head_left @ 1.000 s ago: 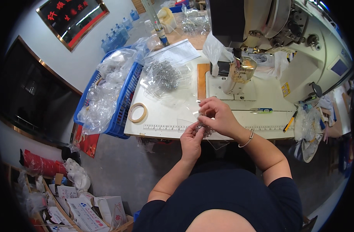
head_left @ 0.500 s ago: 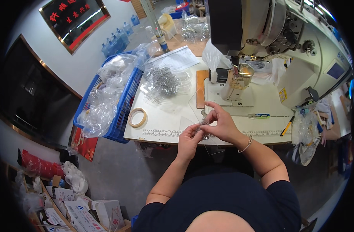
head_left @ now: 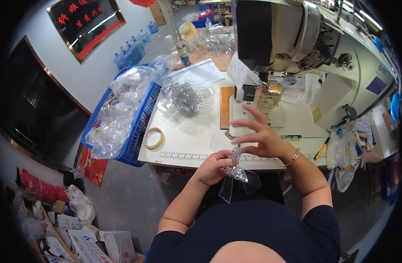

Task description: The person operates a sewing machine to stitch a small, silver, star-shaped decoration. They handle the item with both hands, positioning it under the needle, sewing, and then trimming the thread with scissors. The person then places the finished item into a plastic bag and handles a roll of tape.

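Both hands have dropped from the bench (head_left: 187,144) top to its near edge since the earlier frames. The left hand (head_left: 214,167) has its grip closed on a clear bag (head_left: 238,177) of small silvery pieces, which hangs just below the bench's ruler strip, off the top. The right hand (head_left: 262,138), just above the bag, pinches its upper end between thumb and a finger, and the other fingers (head_left: 258,113), curled before, now fan toward the sewing machine (head_left: 323,57). The tape roll (head_left: 153,138) and blue basket (head_left: 135,127) sit at the bench's left as before.
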Tool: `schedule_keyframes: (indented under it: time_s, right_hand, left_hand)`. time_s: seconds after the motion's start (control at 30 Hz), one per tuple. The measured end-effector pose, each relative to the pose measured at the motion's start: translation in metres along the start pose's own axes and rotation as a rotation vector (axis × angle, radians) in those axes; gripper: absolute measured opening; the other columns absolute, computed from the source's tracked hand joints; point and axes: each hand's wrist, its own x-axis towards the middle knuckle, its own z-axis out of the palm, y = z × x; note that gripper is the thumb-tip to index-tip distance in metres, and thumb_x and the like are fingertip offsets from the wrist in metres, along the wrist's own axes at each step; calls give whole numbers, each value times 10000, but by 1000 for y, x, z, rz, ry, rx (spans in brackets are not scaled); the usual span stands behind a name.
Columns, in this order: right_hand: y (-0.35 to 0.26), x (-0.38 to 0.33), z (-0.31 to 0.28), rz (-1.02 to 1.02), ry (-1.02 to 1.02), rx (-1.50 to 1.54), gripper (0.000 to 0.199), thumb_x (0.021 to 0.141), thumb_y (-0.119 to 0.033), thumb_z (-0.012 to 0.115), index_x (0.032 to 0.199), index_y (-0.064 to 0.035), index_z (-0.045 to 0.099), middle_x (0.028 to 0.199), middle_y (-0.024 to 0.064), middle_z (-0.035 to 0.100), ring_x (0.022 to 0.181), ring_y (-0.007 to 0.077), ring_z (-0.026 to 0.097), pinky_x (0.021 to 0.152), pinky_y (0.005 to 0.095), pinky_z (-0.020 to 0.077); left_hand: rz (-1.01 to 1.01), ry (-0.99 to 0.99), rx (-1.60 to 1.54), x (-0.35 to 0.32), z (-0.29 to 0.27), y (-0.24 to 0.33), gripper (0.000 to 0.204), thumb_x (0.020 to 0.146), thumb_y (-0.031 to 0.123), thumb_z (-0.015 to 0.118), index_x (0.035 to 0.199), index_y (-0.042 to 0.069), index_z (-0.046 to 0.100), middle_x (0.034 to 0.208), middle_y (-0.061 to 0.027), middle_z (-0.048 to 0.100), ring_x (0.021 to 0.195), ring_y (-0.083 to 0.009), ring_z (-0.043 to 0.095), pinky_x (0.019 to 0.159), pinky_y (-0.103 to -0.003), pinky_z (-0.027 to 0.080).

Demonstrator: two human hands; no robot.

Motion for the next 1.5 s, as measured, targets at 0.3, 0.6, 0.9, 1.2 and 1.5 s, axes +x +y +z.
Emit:
schedule_keyframes:
  time_s: [0.3,0.6,0.9,1.2,1.5]
  right_hand:
    - [-7,-11,9,54,-30,-121,115,723,-156,724,806,-184,648,799,-65,623,1082,152,532,1051,552,160]
    - [-14,-17,-20,206,-158,-250,167,716,-231,721,841,-142,655,955,-2,622,1158,218,483,1046,559,133]
    - [-11,-57,39,458,381,852,406,713,-44,742,1080,-27,568,1240,104,486,1175,215,466,975,334,387]
    - [-12,-41,57,259,128,1509,367,752,-8,693,1104,-36,595,1173,118,504,1110,201,494,956,353,420]
    - [-6,-43,64,307,146,1460,267,739,-20,712,989,-60,629,1159,119,509,1080,204,509,935,338,429]
  left_hand:
    - [-106,-193,-386,10,-14,-18,334,853,88,567,1154,-16,469,902,-94,575,698,-131,571,644,-252,520]
    - [-74,-160,-342,32,-2,-26,429,849,57,559,1241,-12,398,886,-72,518,688,-118,485,595,-217,447]
    - [35,-346,-360,22,27,-28,317,814,16,595,1115,31,497,941,-85,563,811,-168,582,669,-266,492]
    - [442,96,543,-18,60,-16,318,802,-96,597,1095,-16,504,1044,-99,585,952,-141,586,805,-254,497]
    - [330,144,426,-12,49,-18,321,802,-51,612,1102,-7,506,968,-77,598,849,-108,596,739,-234,503]
